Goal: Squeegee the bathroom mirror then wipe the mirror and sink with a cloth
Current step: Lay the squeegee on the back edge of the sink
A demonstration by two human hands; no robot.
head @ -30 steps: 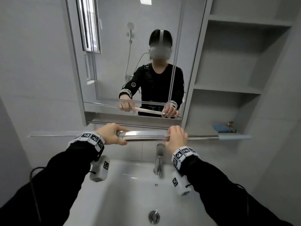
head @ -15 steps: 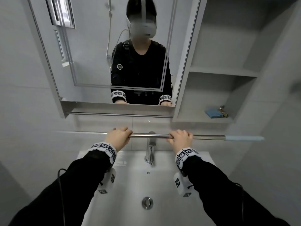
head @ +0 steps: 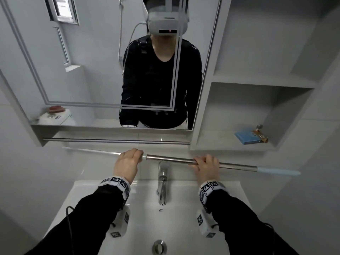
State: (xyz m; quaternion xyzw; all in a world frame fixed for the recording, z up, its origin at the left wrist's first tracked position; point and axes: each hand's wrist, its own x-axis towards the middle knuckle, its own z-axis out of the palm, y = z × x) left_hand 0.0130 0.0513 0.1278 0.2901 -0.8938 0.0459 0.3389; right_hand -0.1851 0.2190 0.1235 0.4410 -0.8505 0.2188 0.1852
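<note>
While curled — left fingers (head: 135, 153): wrapped round the long silver metal squeegee pole (head: 171, 159).
Right hand (head: 207, 167): grips the same pole.
Pole: level above the white ceramic sink (head: 231, 188), below the frameless wall mirror (head: 82, 70).
Shelf: folded blue cloth (head: 245, 138).

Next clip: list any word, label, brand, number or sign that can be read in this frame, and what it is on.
No readable text anywhere in this frame.
Left wristband: black-and-white square marker patterns only, no letters or digits.
Right wristband: the same kind of markers, no text.
White tags hanging under the wrists: marker squares only.
Blue item on the shelf: any print is too small to read.
Headset in the mirror: no legible brand.
</note>
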